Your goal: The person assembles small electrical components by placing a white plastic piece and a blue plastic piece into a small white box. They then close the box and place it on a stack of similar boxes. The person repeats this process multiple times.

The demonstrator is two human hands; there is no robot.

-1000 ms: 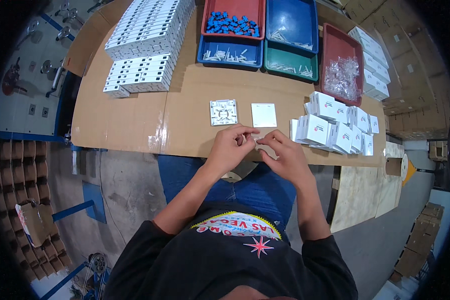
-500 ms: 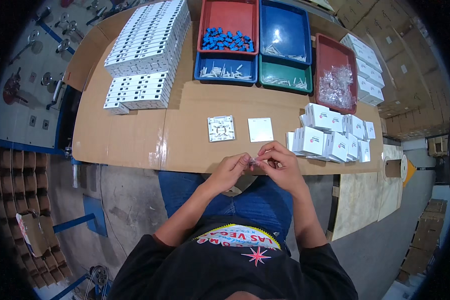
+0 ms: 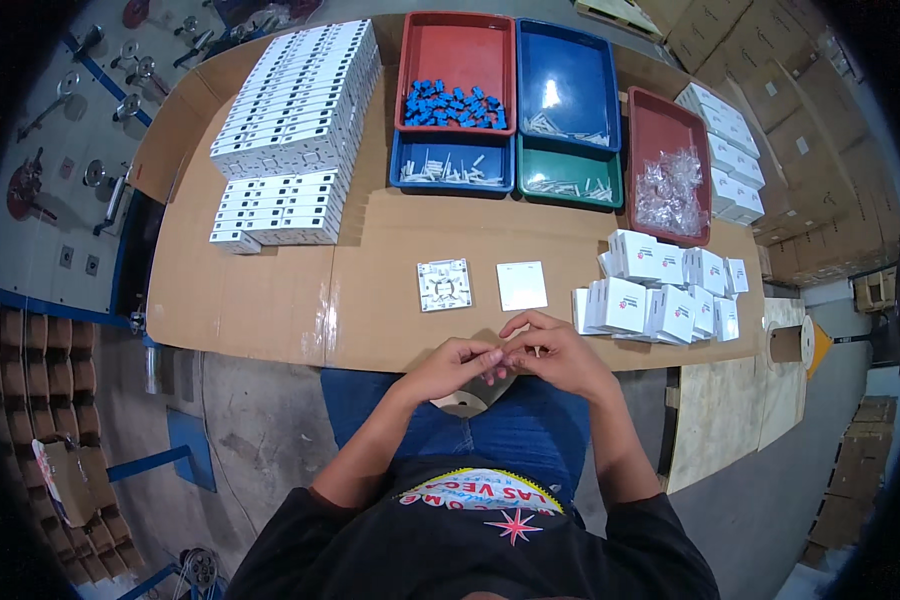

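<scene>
My left hand (image 3: 454, 368) and my right hand (image 3: 558, 357) meet at the table's front edge, above my lap. Both are closed, with thumbs and fingertips pinched together. Whatever lies between the fingertips is too small and covered to make out. Just beyond my left hand, a square white plastic housing (image 3: 444, 286) lies with its inner side up, showing molded clips and a round centre. Beside it, past my right fingers, is a flat square white cover plate (image 3: 522, 286). Neither hand touches these two pieces.
Tall stacks of white housings (image 3: 300, 95) stand at left. Behind are a red tray (image 3: 458, 50) of blue connectors, blue (image 3: 567, 80) and green (image 3: 570, 160) trays with thin white pieces, and a red tray (image 3: 660, 120) of clear bags. Small white boxes (image 3: 660, 290) crowd the right.
The view has tilted slightly, so the table appears lower. My hands remain together; the clear bit seen between the fingertips before is now covered by fingers.
</scene>
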